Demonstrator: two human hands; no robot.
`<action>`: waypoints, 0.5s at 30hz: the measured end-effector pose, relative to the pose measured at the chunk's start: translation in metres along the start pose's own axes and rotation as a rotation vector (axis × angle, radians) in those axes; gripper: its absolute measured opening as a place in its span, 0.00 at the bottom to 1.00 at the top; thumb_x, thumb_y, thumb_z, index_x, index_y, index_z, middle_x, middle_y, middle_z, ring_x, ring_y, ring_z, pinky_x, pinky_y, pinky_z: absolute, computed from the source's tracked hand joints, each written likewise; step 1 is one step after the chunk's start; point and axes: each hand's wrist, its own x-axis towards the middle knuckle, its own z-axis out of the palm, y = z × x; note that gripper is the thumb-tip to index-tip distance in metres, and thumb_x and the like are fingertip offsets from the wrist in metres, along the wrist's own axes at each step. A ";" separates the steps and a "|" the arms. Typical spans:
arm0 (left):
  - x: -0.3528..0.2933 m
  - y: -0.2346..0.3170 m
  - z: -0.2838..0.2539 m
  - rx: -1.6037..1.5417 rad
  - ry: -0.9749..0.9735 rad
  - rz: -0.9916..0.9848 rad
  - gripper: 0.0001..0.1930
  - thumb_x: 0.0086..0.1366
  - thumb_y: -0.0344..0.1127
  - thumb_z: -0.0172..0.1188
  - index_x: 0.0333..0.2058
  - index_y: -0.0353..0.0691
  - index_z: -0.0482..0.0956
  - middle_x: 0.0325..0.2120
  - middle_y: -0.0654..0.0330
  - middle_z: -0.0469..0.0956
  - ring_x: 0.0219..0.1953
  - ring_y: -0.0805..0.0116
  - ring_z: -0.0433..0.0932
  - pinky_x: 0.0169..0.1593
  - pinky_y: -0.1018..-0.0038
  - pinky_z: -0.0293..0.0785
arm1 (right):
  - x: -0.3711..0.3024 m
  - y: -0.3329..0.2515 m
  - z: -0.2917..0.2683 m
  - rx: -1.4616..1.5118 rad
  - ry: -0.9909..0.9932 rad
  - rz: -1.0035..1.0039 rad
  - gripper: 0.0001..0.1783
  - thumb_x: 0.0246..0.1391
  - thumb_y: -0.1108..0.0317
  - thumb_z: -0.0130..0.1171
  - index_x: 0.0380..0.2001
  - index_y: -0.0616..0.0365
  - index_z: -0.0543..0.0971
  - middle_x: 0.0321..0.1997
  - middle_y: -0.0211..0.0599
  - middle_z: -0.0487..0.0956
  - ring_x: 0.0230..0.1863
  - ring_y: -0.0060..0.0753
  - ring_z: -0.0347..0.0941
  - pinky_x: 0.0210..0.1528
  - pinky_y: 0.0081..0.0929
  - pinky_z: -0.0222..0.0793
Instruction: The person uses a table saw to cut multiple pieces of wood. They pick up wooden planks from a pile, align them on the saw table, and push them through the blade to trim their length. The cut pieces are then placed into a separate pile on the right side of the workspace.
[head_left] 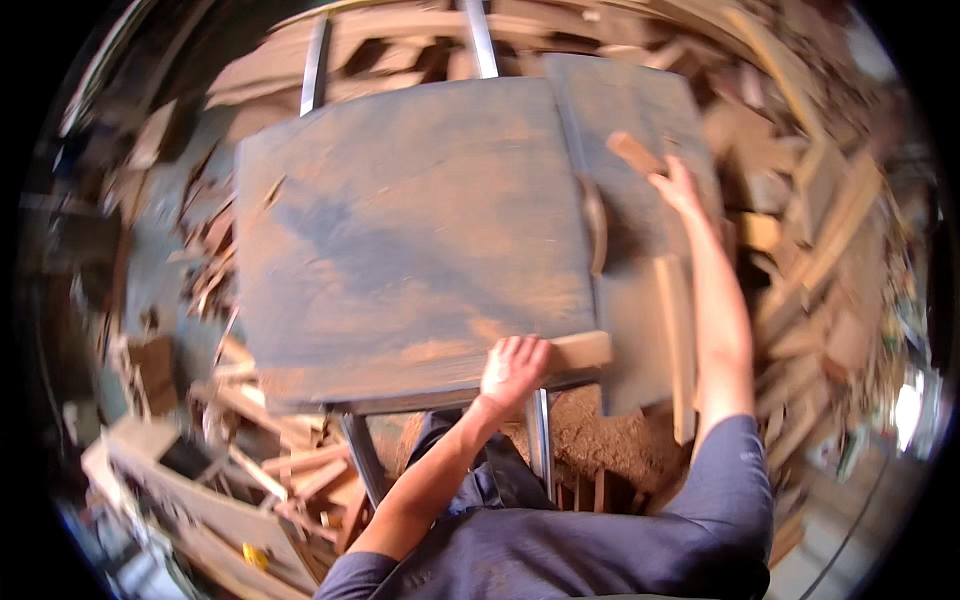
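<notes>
A broad dark machine table [400, 240], dusted with sawdust, lies before me, with a narrower plate [625, 90] to its right. At its near edge my left hand [515, 375] is closed over a light wooden block [582, 350], which sticks out to the right of my fingers. My right hand [680, 187] reaches far out over the right plate, its fingers closed on the end of a small reddish-brown wooden piece [634, 153]. That hand is blurred by motion. Along the seam between the plates sits a curved wooden piece [597, 225], apart from both hands.
A long wooden strip [674, 345] lies on the right plate beside my right forearm and overhangs its near edge. Two metal rails [480, 40] run out beyond the far side. Wood offcuts [810, 250] pile up around the table, and sawdust [600, 440] covers the ground below.
</notes>
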 end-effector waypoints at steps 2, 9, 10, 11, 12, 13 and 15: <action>-0.006 -0.008 0.016 0.024 -0.093 0.005 0.23 0.57 0.39 0.68 0.51 0.42 0.75 0.52 0.55 0.77 0.54 0.54 0.75 0.58 0.57 0.71 | 0.010 0.002 0.035 0.060 0.008 -0.117 0.38 0.53 0.57 0.74 0.62 0.64 0.73 0.62 0.52 0.77 0.64 0.46 0.74 0.66 0.43 0.68; -0.013 -0.002 0.015 0.043 0.087 -0.062 0.13 0.61 0.35 0.60 0.44 0.41 0.74 0.40 0.61 0.76 0.43 0.63 0.74 0.50 0.67 0.69 | 0.003 -0.016 0.056 0.020 -0.108 -0.073 0.28 0.63 0.48 0.62 0.53 0.64 0.80 0.51 0.60 0.83 0.55 0.63 0.77 0.58 0.46 0.70; -0.011 0.001 0.009 0.028 0.093 -0.032 0.13 0.61 0.35 0.60 0.44 0.41 0.74 0.39 0.61 0.76 0.43 0.63 0.74 0.50 0.67 0.69 | -0.002 0.026 0.044 0.125 -0.006 -0.105 0.28 0.63 0.47 0.63 0.50 0.63 0.81 0.45 0.55 0.83 0.46 0.57 0.79 0.50 0.44 0.73; -0.008 -0.001 0.005 0.002 0.100 0.022 0.13 0.61 0.35 0.60 0.44 0.41 0.74 0.39 0.61 0.76 0.43 0.63 0.74 0.50 0.67 0.69 | -0.010 0.083 0.026 0.213 0.113 -0.125 0.27 0.63 0.46 0.63 0.47 0.63 0.82 0.38 0.51 0.84 0.37 0.52 0.81 0.42 0.42 0.75; -0.008 0.000 0.008 0.004 0.110 0.003 0.12 0.61 0.35 0.59 0.44 0.41 0.74 0.39 0.61 0.76 0.43 0.63 0.74 0.50 0.67 0.69 | -0.012 0.079 0.008 0.316 -0.006 0.147 0.25 0.63 0.46 0.64 0.44 0.61 0.82 0.30 0.42 0.79 0.28 0.41 0.75 0.32 0.36 0.71; -0.006 0.000 0.012 0.010 0.107 0.002 0.13 0.61 0.36 0.60 0.44 0.41 0.75 0.39 0.61 0.76 0.44 0.63 0.74 0.50 0.67 0.69 | -0.016 0.084 -0.018 0.406 -0.110 0.432 0.24 0.63 0.46 0.64 0.41 0.59 0.83 0.22 0.33 0.74 0.19 0.30 0.70 0.22 0.30 0.66; -0.004 -0.001 0.018 0.016 0.092 0.027 0.15 0.60 0.38 0.62 0.45 0.42 0.75 0.39 0.61 0.76 0.45 0.63 0.74 0.50 0.67 0.69 | -0.016 0.087 -0.070 0.555 0.063 0.461 0.21 0.62 0.49 0.66 0.40 0.57 0.83 0.17 0.19 0.60 0.13 0.15 0.55 0.14 0.21 0.49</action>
